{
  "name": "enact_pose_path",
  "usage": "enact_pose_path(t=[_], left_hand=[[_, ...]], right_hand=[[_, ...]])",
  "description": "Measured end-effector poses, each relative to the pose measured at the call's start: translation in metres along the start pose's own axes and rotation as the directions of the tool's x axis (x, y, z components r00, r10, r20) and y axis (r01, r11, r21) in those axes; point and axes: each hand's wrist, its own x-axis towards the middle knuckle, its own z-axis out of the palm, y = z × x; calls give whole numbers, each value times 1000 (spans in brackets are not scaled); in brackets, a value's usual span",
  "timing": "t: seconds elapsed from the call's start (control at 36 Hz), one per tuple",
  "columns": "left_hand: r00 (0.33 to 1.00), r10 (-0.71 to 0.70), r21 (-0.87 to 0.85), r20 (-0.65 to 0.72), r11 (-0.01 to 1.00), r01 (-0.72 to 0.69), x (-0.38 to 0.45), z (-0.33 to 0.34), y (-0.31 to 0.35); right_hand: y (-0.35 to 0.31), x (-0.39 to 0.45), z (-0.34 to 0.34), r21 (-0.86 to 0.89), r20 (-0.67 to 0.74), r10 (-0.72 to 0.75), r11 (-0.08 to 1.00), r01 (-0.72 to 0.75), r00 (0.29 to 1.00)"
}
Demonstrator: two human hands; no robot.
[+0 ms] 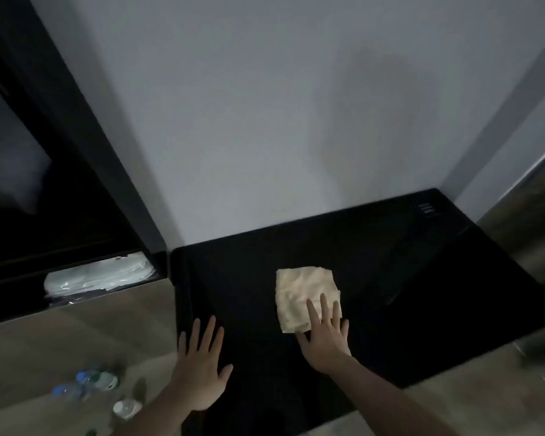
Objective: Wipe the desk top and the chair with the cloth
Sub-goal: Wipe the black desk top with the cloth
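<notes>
Pressing flat on the cloth (306, 297), our right hand (324, 333) has its fingers straight and spread, the fingertips lying over the cloth's near right corner and the palm resting on the black table (406, 278) just behind it. Nothing is pinched or curled round; the hand only bears down on the fabric. The cloth is pale yellow, rumpled and roughly square, lying near the middle of the table top, at about twelve o'clock from our right hand.

Our left hand (202, 366) is open too, fingers straight and fanned, resting at the table's left edge at about nine o'clock from the right hand, well apart from the cloth. It holds nothing. Whether the palm presses the surface or only touches it we cannot tell.

At the table's far side, twelve o'clock, a plain grey wall (265, 121) rises. At ten o'clock a dark cabinet (44, 184) stands, with a pale plastic-wrapped bundle (98, 275) lying in its low opening. On the floor (76, 335) at seven o'clock from the left hand lie several plastic bottles (92, 382), blurred, some with blue caps.
</notes>
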Motion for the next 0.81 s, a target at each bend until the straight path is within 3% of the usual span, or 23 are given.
enact_pose_path(t=[0.17, 0.39, 0.58, 0.72, 0.81], left_hand=[[997, -56, -13, -46, 998, 56, 44, 1, 8], [990, -110, 85, -83, 990, 117, 79, 16, -3], [989, -138, 89, -46, 986, 142, 81, 27, -9], [990, -137, 93, -26, 986, 138, 71, 41, -17], [993, -113, 91, -21, 989, 114, 67, 51, -23]], right_hand=[[7, 82, -10, -76, 48, -10, 997, 13, 999], [6, 151, -12, -9, 164, 60, 998, -59, 985], [1, 171, 13, -7, 184, 128, 992, -129, 975], [2, 157, 26, -110, 120, 86, 991, -73, 989], [4, 137, 36, -77, 111, 56, 996, -48, 992]])
